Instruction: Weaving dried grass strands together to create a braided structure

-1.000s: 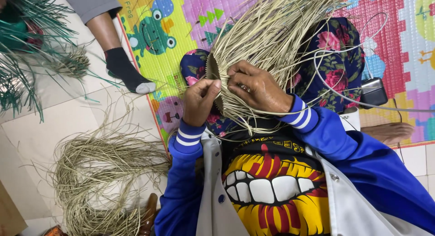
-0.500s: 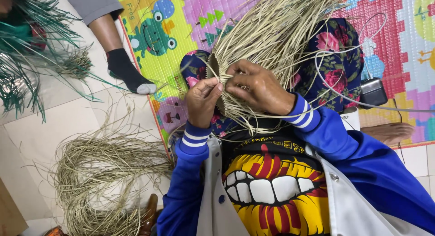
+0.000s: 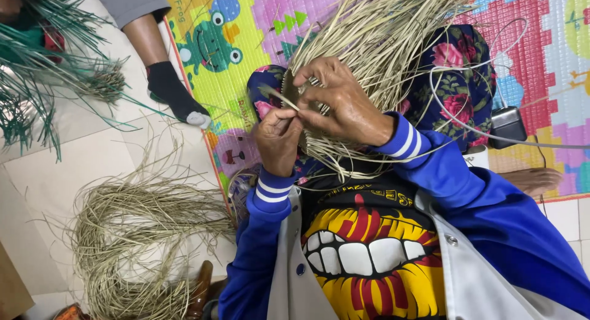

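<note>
Head view: over the lap, the left hand (image 3: 278,139) pinches one dried straw strand (image 3: 279,97); the right hand (image 3: 344,105) grips the woven straw bundle (image 3: 375,43). Doing this well likely means keeping the strand taut.

Your left hand (image 3: 278,139) pinches a single pale strand (image 3: 278,96) that runs toward ten o'clock, while your right hand (image 3: 344,105), just beside it at two o'clock, presses its fingers into the bundle of dried straw strips (image 3: 381,37) fanning up toward twelve over your floral lap. At eight o'clock from your hands a loose heap of the same straw (image 3: 135,234) lies on the pale floor tiles (image 3: 43,185). Toward ten o'clock another person's foot in a dark sock (image 3: 175,99) rests at the edge of the colourful play mat (image 3: 239,31).
</note>
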